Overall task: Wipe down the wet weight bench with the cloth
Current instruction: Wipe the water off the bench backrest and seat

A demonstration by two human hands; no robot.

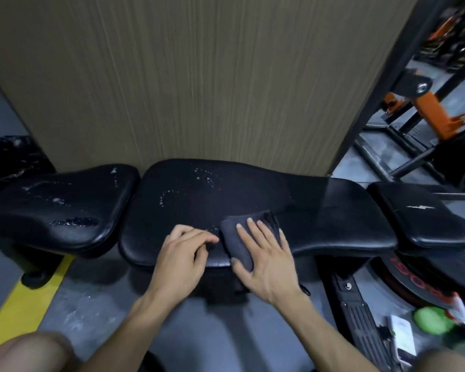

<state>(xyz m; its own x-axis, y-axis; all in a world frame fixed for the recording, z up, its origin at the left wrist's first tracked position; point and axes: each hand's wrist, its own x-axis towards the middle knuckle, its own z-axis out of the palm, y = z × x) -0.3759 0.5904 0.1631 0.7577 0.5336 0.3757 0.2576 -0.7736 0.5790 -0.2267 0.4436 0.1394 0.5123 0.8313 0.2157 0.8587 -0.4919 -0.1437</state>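
Observation:
A black padded weight bench [320, 210] stretches across the view in front of me. Water drops lie on its middle pad and on the left seat pad [65, 208]. A folded dark grey cloth [242, 232] lies on the near edge of the middle pad. My right hand [263, 261] is spread flat on the cloth, pressing it onto the pad. My left hand [183, 256] rests on the pad's near edge just left of the cloth, fingers curled, holding nothing.
A brown wall panel [185, 76] stands right behind the bench. Orange and black gym machines [427, 108] fill the right background. A weight plate [419, 280], a green object [432, 320] and a phone [401, 336] lie on the floor at right. A yellow floor line [19, 307] runs at left.

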